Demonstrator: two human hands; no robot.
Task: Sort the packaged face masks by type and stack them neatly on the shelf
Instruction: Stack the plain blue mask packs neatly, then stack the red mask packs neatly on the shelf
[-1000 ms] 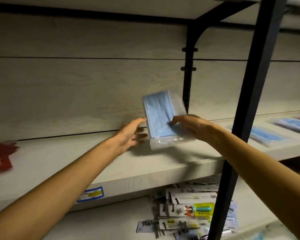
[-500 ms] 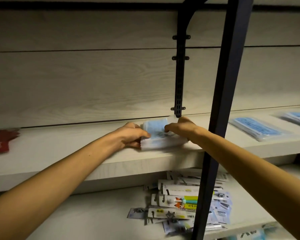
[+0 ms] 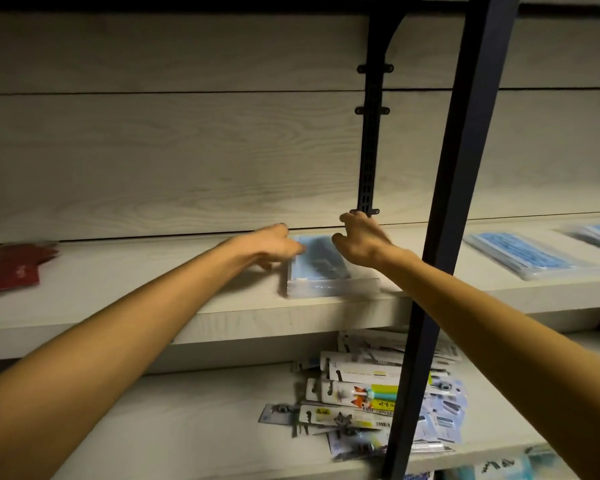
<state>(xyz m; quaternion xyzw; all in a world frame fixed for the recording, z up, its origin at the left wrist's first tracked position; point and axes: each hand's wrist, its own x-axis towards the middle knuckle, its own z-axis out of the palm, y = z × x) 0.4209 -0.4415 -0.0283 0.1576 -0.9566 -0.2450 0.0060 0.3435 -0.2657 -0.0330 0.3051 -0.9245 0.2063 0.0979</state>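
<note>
Overhead, pale wood shelf (image 3: 118,289) bears blue mask stack (image 3: 321,268); left hand (image 3: 271,247) and right hand (image 3: 359,242) hover loose-fingered, holding nothing.

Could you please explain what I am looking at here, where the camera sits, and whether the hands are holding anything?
There is no machine here: a person works with bare hands, and the one camera is worn on the head, looking forward and down. The left hand and the right hand reach over a stack of blue mask packs lying flat on the pale wooden shelf. Neither hand plainly grips it; the fingers look relaxed, though the picture is blurred. More blue packs lie further right, a red packet far left, and carded goods on the shelf below.
</note>
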